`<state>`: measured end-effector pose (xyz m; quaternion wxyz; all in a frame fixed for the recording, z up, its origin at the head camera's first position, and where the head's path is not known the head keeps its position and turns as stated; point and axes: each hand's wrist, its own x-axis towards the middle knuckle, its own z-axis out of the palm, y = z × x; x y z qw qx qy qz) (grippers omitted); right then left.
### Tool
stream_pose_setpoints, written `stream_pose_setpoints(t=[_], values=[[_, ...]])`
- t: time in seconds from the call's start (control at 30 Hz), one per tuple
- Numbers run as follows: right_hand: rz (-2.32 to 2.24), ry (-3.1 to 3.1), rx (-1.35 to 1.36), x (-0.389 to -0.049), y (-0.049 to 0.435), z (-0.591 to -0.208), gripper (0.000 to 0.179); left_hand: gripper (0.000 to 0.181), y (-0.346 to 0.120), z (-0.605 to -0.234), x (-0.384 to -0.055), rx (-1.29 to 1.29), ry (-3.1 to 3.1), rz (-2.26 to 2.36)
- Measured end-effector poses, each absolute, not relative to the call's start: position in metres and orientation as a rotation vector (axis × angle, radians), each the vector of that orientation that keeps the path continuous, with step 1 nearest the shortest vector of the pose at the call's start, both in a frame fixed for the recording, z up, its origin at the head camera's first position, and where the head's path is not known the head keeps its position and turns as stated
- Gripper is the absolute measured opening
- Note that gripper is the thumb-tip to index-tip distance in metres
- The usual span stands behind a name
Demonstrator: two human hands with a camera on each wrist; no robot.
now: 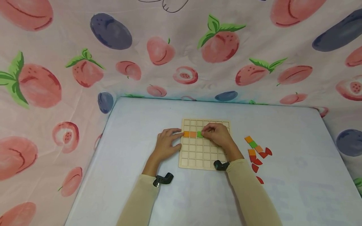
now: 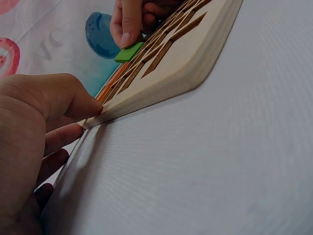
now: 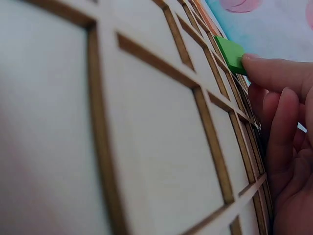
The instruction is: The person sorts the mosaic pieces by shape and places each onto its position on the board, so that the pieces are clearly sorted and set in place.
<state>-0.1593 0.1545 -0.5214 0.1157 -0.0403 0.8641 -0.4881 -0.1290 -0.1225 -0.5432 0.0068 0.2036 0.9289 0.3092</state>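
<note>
A wooden grid board (image 1: 195,155) lies on the table, with an orange tile (image 1: 186,134) and a paler orange tile (image 1: 193,134) side by side in one row. My right hand (image 1: 217,135) pinches a green square tile (image 3: 230,55) between thumb and fingers over the same row. In the left wrist view that green tile (image 2: 129,52) sits tilted above the recesses. Along the board's left edge, my left hand (image 1: 165,145) rests with fingers extended, its thumb (image 2: 88,104) touching the wooden rim.
Right of the board lie loose square tiles, among them a green one (image 1: 253,144) and an orange one (image 1: 248,139). Several red quarter-round pieces (image 1: 255,168) are scattered beside them, near my right sleeve (image 1: 249,188). A fruit-print cloth (image 1: 185,47) stands behind the white table (image 1: 135,125).
</note>
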Motion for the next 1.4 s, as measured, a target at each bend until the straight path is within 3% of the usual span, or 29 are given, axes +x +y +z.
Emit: stream_pose_setpoints(t=[0.53,0.93,1.4], values=[[-1.314,2.641,-0.173,-0.1597,0.1524,-0.5229,0.009,0.050,-0.1218,-0.5413,-0.1288,0.629,2.898,0.960],[-1.387,2.534,-0.214,-0.1610,0.1578,-0.5234,0.024,0.051,-0.1222,-0.5414,-0.1287,0.624,2.902,0.960],[-1.360,2.552,-0.241,-0.1608,0.1587,-0.5253,0.021,0.051,-0.1224,-0.5414,-0.1285,0.629,2.900,0.962]])
